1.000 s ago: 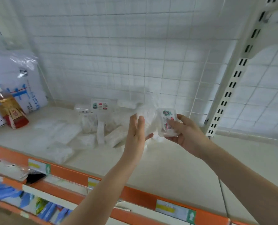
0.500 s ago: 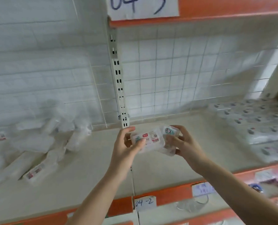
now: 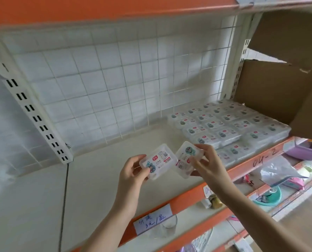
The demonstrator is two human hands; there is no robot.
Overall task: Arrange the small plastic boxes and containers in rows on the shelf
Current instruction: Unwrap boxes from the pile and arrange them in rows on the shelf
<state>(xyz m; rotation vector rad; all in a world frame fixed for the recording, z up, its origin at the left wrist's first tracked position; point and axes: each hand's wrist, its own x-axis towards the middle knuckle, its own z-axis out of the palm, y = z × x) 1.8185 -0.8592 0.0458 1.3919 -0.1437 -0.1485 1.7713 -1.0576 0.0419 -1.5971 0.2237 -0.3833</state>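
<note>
Since half a second ago the view has swung right, so the rows of boxes [image 3: 228, 128] now sit in plain sight at the right of the shelf [image 3: 100, 171], and the two boxes once overlapped between the hands are now drawn apart, one in each. The left hand [image 3: 131, 171] holds the left box [image 3: 159, 161] by its near left corner, thumb curled over the top face and fingers [image 3: 133, 161] underneath, label facing up. The right hand [image 3: 209, 165] pinches the right box [image 3: 185, 159] by its right end, fingers on top, thumb below, tilting it down toward the left box; the two boxes nearly meet at their inner corners. Both are small, flat, rounded-corner rectangles of cloudy translucent plastic, with white printed labels showing a red square, a teal round picture and a barcode. The hands hover above the pale, smooth shelf, close to its orange front edge [image 3: 188, 195]. The arranged boxes lie flat in tight rows against the right end, beside a brown cardboard carton [image 3: 279, 84]. Between them and the slotted white upright [image 3: 36, 115] on the left is a wide bare stretch of shelf, backed by a white wire grid [image 3: 115, 84]. A handwritten paper tag [image 3: 152, 220] hangs at the front edge.
</note>
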